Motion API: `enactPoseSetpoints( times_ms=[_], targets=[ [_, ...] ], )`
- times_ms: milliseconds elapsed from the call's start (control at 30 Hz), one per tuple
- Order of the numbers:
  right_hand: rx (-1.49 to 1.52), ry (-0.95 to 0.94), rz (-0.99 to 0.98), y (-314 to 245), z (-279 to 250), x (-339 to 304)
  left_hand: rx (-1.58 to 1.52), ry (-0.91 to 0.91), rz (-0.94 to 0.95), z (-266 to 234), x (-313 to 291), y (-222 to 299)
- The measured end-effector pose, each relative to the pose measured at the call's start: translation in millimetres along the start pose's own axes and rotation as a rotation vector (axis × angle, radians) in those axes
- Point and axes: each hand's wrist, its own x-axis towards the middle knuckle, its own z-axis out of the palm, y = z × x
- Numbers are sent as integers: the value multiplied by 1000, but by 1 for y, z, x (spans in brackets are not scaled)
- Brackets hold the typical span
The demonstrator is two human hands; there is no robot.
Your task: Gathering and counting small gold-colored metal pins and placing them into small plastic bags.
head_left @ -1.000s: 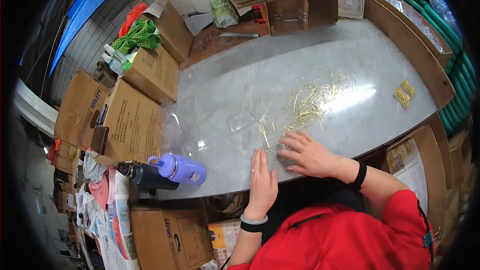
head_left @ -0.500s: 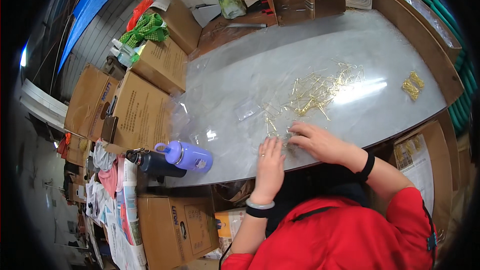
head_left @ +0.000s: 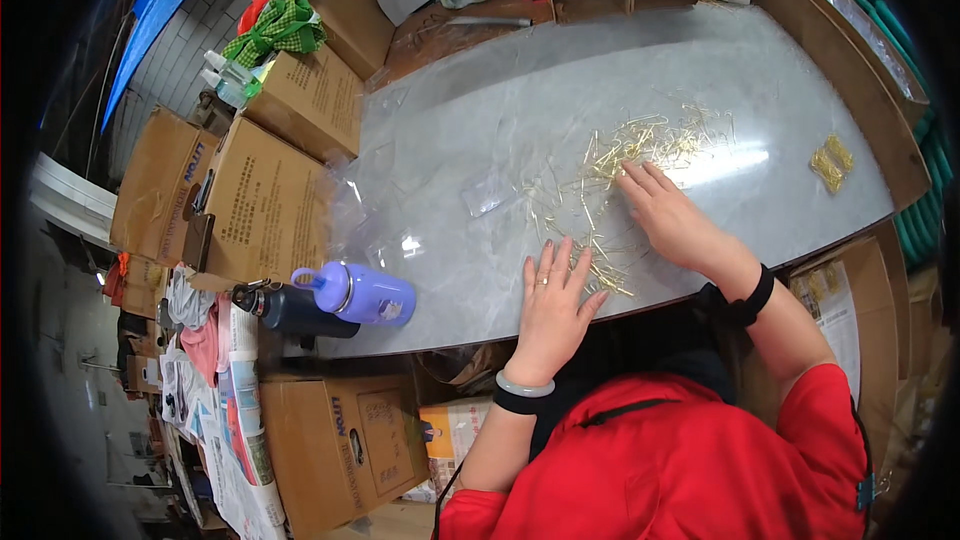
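Note:
Thin gold-coloured wire pieces, some with bent hook-like ends (head_left: 655, 135), lie in a loose heap on the grey tabletop (head_left: 430, 170). My right hand (head_left: 675, 220) reaches to the heap's near edge, its fingers stretched out over the wires. Closer to me, a smaller scatter of the same gold wires (head_left: 605, 275) lies beside my left hand (head_left: 553, 315). That hand rests flat near the table's front edge, fingers spread, with the thumb by the wires. Neither hand visibly grips anything. A small clear plastic piece (head_left: 485, 194) lies left of the wires.
Two neat gold bundles (head_left: 831, 162) lie at the table's right. A purple bottle (head_left: 368, 294) and a dark bottle (head_left: 300, 310) are at the front left. Cardboard boxes (head_left: 265, 200) line the left side; a cardboard strip (head_left: 850, 70) edges the right.
My right hand has moved away from my left, up and right to the heap. My left hand's fingers have spread. Wires near the front edge now show more fully between the hands.

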Motion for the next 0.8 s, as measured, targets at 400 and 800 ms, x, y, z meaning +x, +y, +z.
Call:
enactPoseSetpoints(
  times_ms=[400, 800],
  targets=[
    [56, 2, -117, -53, 23, -30, -166, 98, 27, 1, -2, -10],
    [56, -244, -226, -42, -1, 5, -36, 177, -137, 2, -6, -10]
  ],
)
